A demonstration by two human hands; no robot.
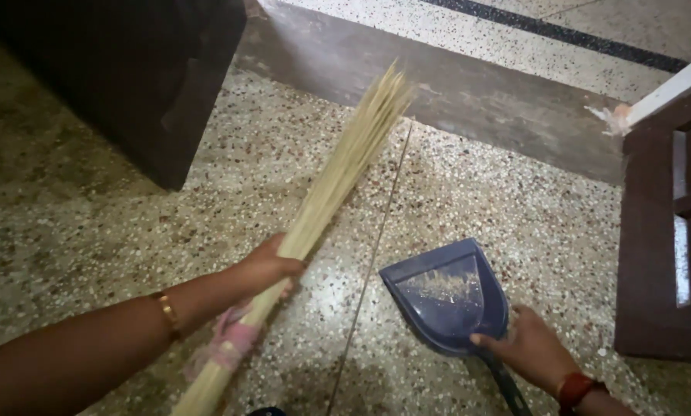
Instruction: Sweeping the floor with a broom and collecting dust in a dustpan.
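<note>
My left hand [267, 266] grips a pale straw broom [338, 169] around the middle of its bundle. The bristle end points up and away toward a step and looks lifted off the floor. A pink cloth binding [234, 339] wraps the broom's lower end, below my wrist. My right hand [532, 349] holds a blue dustpan [447, 296] by its dark handle [506, 389]. The pan rests flat on the speckled floor with its open lip facing the far left. A little pale dust and straw lies inside it.
A dark cabinet or furniture block [141, 77] stands at the far left. A raised terrazzo step [453, 85] crosses the back. A dark brown wooden door frame [661, 254] stands at the right. A thin joint line [376, 254] runs down the floor between broom and dustpan.
</note>
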